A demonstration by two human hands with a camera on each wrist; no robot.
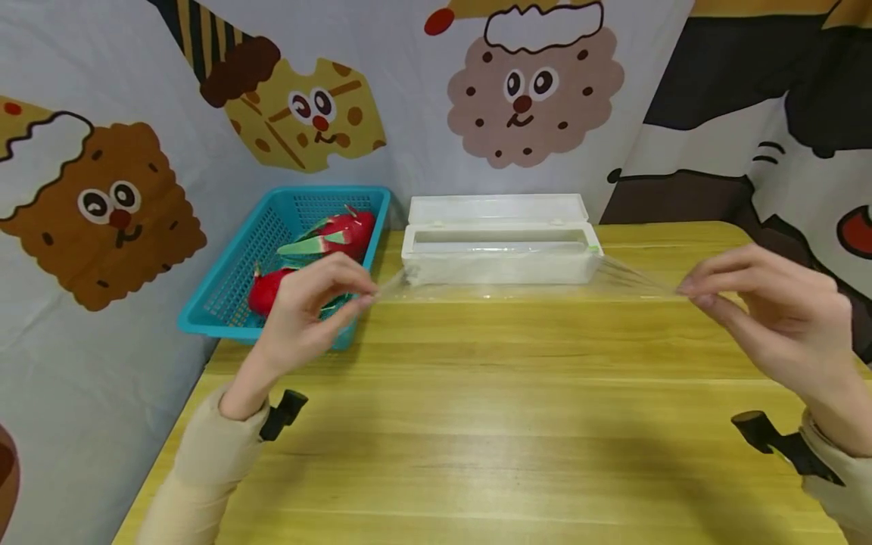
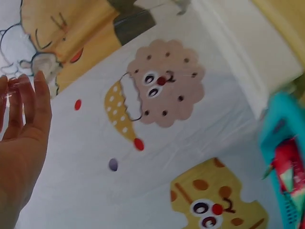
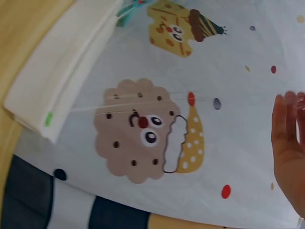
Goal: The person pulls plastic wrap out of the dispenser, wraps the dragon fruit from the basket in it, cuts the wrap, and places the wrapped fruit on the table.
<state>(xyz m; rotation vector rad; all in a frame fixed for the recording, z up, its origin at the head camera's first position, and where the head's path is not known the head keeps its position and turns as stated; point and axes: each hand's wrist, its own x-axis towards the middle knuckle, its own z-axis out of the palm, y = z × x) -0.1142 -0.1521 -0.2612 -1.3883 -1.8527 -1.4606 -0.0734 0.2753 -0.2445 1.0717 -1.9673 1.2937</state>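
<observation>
two hands hold a sheet of clear film (image 1: 504, 291) stretched across the far half of the wooden table (image 1: 477, 424). the left hand (image 1: 309, 306) pinches the film's left corner between thumb and fingertips, just in front of the blue basket (image 1: 232, 265). the right hand (image 1: 770, 314) pinches the right corner the same way, out near the right edge of the table, its other fingers loosely bent. the film runs from both hands back to the white box (image 1: 497, 253), which sits at the far side of the table, middle of the scene, with its lid (image 1: 497, 208) tipped open toward the wall. the sheet hangs taut just above the table top and catches a little glare near the box.

the basket stands at the far left corner of the table, touching the box's left end or just beside it; which one, i cannot tell. inside it lie red fruit (image 1: 337, 235) with green tips.

a cloth (image 1: 341, 91) printed with cartoon biscuit faces hangs behind and to the left. in the left wrist view the fingers (image 2: 40, 98) show with a bit of film at their tips; in the right wrist view only the edge of the hand (image 3: 288, 148) shows, with the box (image 3: 62, 90) at the left.
</observation>
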